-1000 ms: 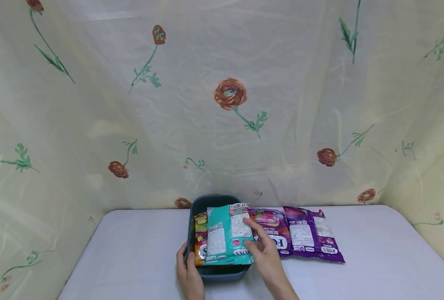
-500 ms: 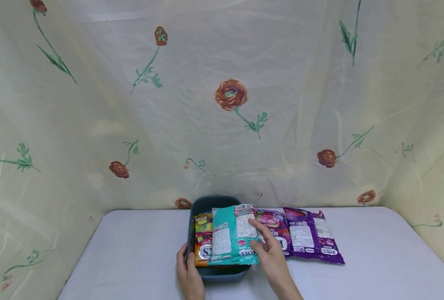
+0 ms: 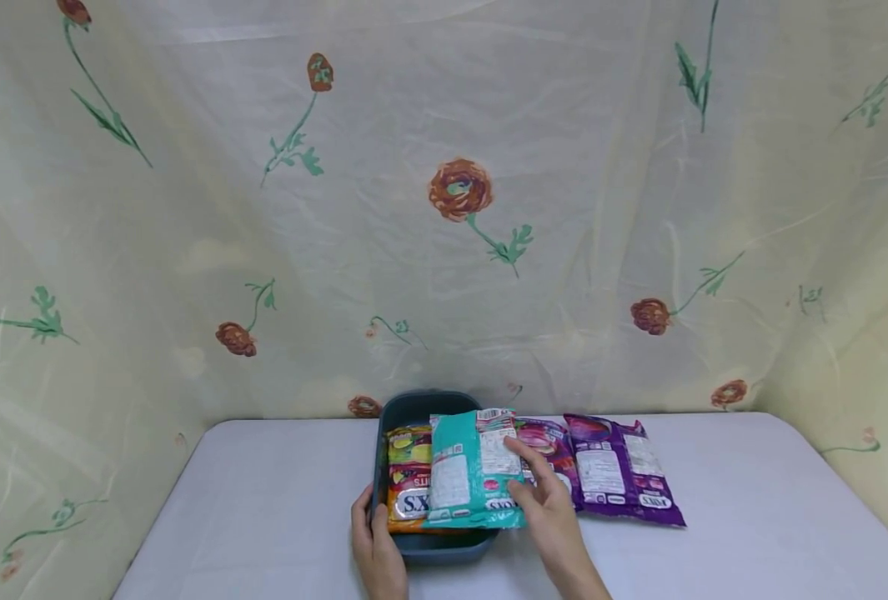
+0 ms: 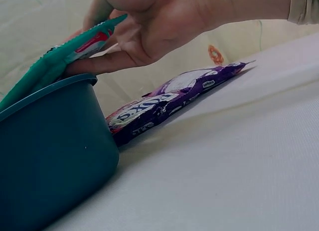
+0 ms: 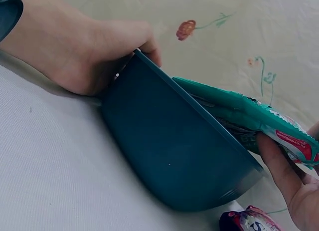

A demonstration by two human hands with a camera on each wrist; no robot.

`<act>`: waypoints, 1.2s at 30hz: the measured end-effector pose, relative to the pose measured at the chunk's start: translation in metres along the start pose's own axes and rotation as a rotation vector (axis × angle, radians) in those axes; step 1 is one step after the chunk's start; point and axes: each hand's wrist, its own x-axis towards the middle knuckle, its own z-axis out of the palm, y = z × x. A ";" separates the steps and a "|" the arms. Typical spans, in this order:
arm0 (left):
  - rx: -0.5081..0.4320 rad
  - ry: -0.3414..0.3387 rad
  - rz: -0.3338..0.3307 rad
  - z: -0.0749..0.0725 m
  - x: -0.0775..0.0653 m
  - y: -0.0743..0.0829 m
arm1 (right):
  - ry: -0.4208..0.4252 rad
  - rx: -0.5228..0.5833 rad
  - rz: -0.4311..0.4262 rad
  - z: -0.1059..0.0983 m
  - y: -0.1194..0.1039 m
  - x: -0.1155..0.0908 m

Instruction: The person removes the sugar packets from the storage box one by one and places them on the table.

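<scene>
A dark blue-green plastic basin (image 3: pixel 444 546) stands on the table, and my left hand (image 3: pixel 379 550) grips its left rim. In the right wrist view that thumb hooks over the rim (image 5: pixel 138 52). My right hand (image 3: pixel 552 521) pinches the right edge of a teal candy bag (image 3: pixel 454 467). The bag lies tilted across the basin's opening, its right side over the right rim in the right wrist view. Beneath it, an orange, red and yellow candy bag (image 3: pixel 406 479) lies inside the basin, partly covered by the teal one.
Right of the basin lie two purple candy bags (image 3: pixel 601 475) side by side; the nearer one is partly hidden behind the right hand and teal bag. A white-covered table (image 3: pixel 278 500) extends on both sides. A flowered curtain (image 3: pixel 564 208) hangs close behind the basin.
My right hand has drawn the teal bag to the right, uncovering more of the orange and red bag. My left hand and the basin have stayed in place.
</scene>
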 end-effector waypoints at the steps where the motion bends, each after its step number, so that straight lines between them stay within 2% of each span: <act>1: 0.002 0.000 -0.001 0.000 0.000 0.000 | -0.002 0.001 0.000 0.000 0.000 0.000; 12: -0.017 -0.002 -0.018 0.000 0.001 0.000 | 0.011 0.001 -0.006 -0.004 0.000 -0.001; 20: -0.015 0.004 0.001 -0.001 0.000 -0.001 | 0.006 0.042 -0.027 -0.009 0.004 -0.003; 36: -0.008 -0.010 -0.019 0.000 0.000 0.001 | 0.018 0.023 -0.040 -0.016 0.008 -0.007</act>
